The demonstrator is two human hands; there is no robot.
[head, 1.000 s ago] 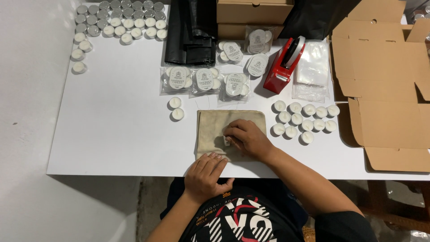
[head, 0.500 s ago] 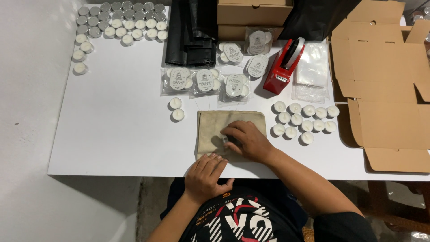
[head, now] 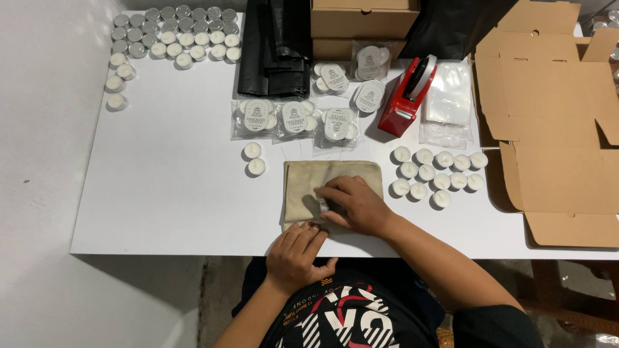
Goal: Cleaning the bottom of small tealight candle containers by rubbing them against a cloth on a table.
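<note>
A beige folded cloth (head: 322, 180) lies on the white table (head: 174, 187) near its front edge. My right hand (head: 358, 205) rests on the cloth, fingers curled over a small tealight candle (head: 324, 206) that is mostly hidden. My left hand (head: 298, 254) sits at the table's front edge with its fingertips touching the cloth's near edge, holding nothing. Two loose tealights (head: 254, 158) lie just left of the cloth. Several more tealights (head: 437, 174) lie in rows right of it.
Clear bags of packed tealights (head: 293, 119) lie behind the cloth, next to a red tape dispenser (head: 405, 96), a stack of clear bags (head: 448, 103) and black plastic (head: 274, 48). Many tealights (head: 174, 32) fill the far left corner. Flat cardboard boxes (head: 554, 122) lie right.
My right hand has shifted slightly on the cloth with the tealight under its fingers. My left hand has barely moved.
</note>
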